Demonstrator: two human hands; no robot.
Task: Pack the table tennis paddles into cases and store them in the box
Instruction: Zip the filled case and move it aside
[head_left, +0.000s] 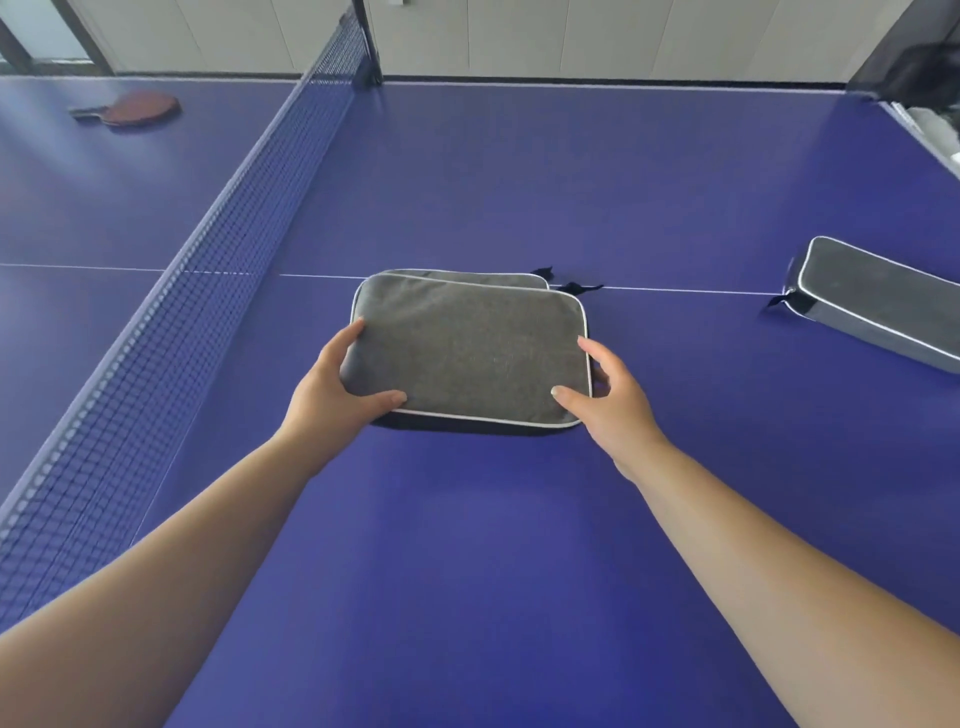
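A grey paddle case (467, 348) with white piping lies on top of a second grey case (467, 275) at the table's middle, black zipper pulls sticking out at the far right corner. My left hand (332, 387) grips the top case's near left corner, thumb on top. My right hand (608, 395) grips its near right corner the same way. A third grey case (872, 301) lies at the right. A red paddle (137, 107) rests flat beyond the net at the far left.
The blue table tennis table (519, 545) spreads all around. The net (208, 249) runs from the near left to the far middle. A dark object and something white (930, 104) sit past the table's far right corner.
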